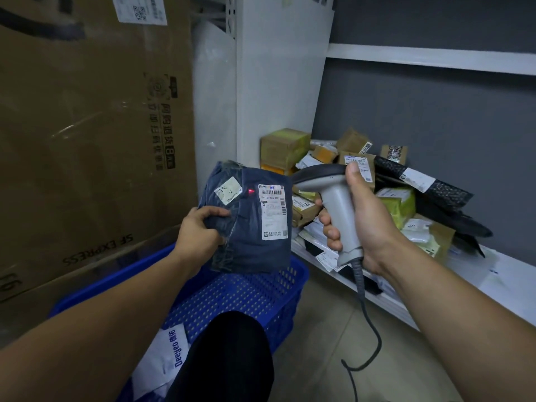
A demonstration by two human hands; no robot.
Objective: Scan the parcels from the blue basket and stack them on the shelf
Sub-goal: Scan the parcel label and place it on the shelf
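Dark-blue plastic mailer parcel [249, 227] is held up above the blue perforated plastic basket [249, 300], with the left hand [200, 230] pinching its left edge between curled fingers and thumb. The right hand [365, 224] is wrapped fully round the handle of a grey corded barcode scanner [336, 204], which is aimed at the parcel's face. The scanner's red spot [251, 192] sits on bare plastic just beside the white shipping label [274, 211], not on the barcode [272, 189] along its top. To scan well, the beam probably needs to swing slightly rightward so it crosses the bars. The crinkled film should be kept taut and square to the scanner to avoid glare. After that the parcel should go on the white shelf [510, 282] with the pile of boxes and mailers [397, 201].
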